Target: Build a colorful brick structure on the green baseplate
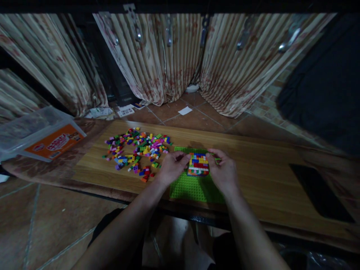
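A small block built of multicoloured toy bricks [198, 165] sits on the green studded baseplate [185, 189], its top covered in red, white, yellow and blue pieces. My left hand [174, 165] grips its left side, the thumb and curled fingers at the upper left corner. On the opposite side my right hand [223, 170] has its thumb along the block's right edge, with the fingers bent behind. Parts of the fingers on both hands are out of sight. Whether a loose brick is pinched in either hand is too small to tell.
Loose toy bricks [140, 148] lie scattered on the left of the wooden board [258, 176]. A clear plastic bin [42, 131] with an orange label stands at the far left. A dark flat panel [320, 193] lies at the right. Striped curtains [168, 63] hang behind.
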A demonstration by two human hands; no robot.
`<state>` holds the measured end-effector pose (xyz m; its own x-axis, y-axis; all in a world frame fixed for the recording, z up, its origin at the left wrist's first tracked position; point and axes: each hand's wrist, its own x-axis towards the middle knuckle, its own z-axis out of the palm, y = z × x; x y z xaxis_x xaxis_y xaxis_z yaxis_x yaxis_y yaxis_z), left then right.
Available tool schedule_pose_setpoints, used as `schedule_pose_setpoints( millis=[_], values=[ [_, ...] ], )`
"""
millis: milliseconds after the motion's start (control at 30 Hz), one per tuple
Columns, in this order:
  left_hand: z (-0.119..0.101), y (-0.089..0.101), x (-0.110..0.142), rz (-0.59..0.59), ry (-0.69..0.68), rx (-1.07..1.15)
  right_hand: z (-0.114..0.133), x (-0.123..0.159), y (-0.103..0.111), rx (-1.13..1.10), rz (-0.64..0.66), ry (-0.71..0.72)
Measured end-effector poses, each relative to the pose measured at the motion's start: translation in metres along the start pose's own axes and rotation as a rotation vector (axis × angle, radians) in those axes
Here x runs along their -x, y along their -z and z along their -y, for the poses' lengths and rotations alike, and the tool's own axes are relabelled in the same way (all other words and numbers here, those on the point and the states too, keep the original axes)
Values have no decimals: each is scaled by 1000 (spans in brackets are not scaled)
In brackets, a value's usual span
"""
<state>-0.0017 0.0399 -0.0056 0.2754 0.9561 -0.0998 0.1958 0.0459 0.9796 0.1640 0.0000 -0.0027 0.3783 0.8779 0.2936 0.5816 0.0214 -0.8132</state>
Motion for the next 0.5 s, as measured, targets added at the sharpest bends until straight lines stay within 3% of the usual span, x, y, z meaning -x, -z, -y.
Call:
schedule_pose_setpoints(
  millis=[267, 500],
  values=[
    [4, -6, -4, -73, 63, 85, 3, 3, -6, 57, 98, -34],
    [13, -7, -8, -77, -67, 32, 3, 2, -9, 29, 72, -50]
  ],
)
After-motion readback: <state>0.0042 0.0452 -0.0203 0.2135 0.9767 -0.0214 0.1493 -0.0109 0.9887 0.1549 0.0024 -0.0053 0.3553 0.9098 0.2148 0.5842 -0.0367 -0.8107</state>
